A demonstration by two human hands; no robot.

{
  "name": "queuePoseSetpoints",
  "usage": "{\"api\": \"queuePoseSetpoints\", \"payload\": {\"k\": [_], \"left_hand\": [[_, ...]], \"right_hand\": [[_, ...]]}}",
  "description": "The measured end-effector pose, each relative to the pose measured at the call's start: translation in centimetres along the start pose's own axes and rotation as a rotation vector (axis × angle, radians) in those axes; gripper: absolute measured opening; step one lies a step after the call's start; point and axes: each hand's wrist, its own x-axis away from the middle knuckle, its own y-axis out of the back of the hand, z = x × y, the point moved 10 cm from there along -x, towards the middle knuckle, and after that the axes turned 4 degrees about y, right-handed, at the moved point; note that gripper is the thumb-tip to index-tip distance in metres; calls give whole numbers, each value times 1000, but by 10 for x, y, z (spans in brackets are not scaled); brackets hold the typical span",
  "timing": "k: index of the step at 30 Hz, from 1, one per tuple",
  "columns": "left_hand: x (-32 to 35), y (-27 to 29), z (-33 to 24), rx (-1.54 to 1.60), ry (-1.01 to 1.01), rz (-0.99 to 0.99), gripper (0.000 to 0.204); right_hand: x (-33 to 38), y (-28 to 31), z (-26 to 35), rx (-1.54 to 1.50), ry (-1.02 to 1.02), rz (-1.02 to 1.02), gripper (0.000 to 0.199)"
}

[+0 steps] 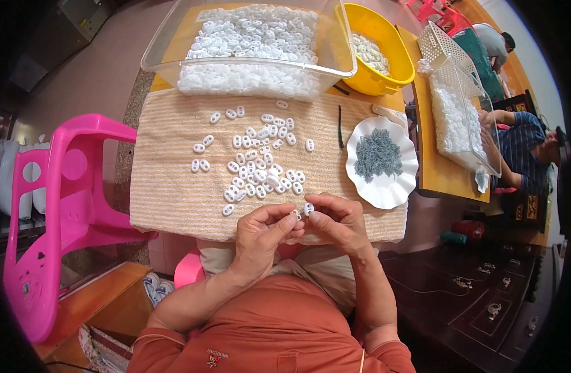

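Close to the cloth's near edge, my left hand (pixel 265 235) pinches a small white plastic part (pixel 296 214) between thumb and fingers. Right beside it, my right hand (pixel 340 222) grips a white oval plastic piece with two dark holes (pixel 308 209). The two parts are very close; whether they touch I cannot tell. Several more such oval pieces (pixel 260 163) lie loosely grouped on the striped cloth (pixel 167 193) beyond my hands. To the right, a white scalloped plate (pixel 388 198) bears a heap of tiny grey parts (pixel 378 155) resembling springs.
A clear bin (pixel 326 78) full of white pieces and a yellow basin (pixel 394 78) stand at the back. A black strip (pixel 340 126) lies near the plate. On the left is a pink chair (pixel 80 180). Another person (pixel 528 152) works at a second bin (pixel 462 149).
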Motion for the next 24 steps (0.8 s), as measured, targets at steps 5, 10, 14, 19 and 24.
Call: {"api": "queuePoseSetpoints", "payload": {"k": [5,10,14,19,24], "left_hand": [[0,1,2,-13,12,-3,24],[0,0,2,-36,22,-7,24],[0,-1,1,-77,8,-7,24],[0,-1,2,-86,17,2,25],[0,-2,2,-84,16,3,25]], "right_hand": [[-2,-1,7,75,82,45,30],[-2,-2,13,153,137,75,30],[-2,-1,14,157,137,73,29],[-2,1,16,187,155,70,28],[-2,0,18,177,168,68,28]]}}
